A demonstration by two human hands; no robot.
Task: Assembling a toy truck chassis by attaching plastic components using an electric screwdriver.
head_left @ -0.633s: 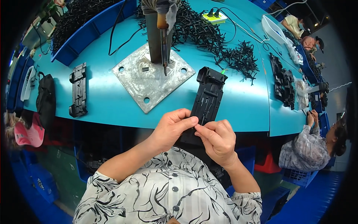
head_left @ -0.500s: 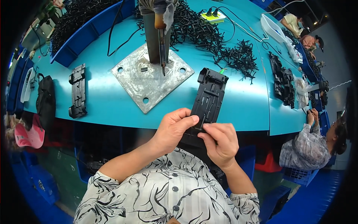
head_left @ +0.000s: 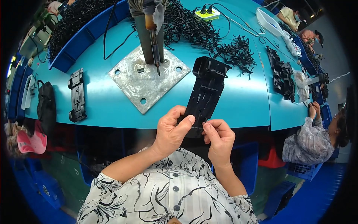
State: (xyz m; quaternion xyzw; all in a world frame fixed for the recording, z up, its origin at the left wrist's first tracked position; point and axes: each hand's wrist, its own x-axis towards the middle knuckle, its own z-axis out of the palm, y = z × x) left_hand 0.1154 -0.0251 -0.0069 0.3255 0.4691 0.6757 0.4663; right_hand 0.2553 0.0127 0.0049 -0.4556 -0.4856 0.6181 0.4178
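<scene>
A long black plastic chassis [head_left: 205, 98], like a toy car's underbody, is held over the table's front edge, its far end raised toward the metal plate's right corner. My left hand [head_left: 172, 128] is closed on its near left side, with the thumb lying on top. At the near right edge my right hand [head_left: 219, 140] pinches with thumb and forefinger. A tiny dark bit shows at those fingertips, too small to name. Beyond my hands a soldering iron [head_left: 156, 48] hangs tip down on a metal post [head_left: 144, 41] above a square metal plate [head_left: 149, 89].
A similar black chassis [head_left: 77, 95] lies on the left of the turquoise table [head_left: 108, 112]. Black branching plastic pieces [head_left: 235, 52] are heaped at the back, beside a blue bin [head_left: 85, 35] and a power strip [head_left: 207, 14]. A co-worker [head_left: 311, 142] sits at right.
The chassis has tilted, so its far end now stands higher. The green bit at its far corner no longer shows. My right hand stays at the near edge, its fingers slightly shifted.
</scene>
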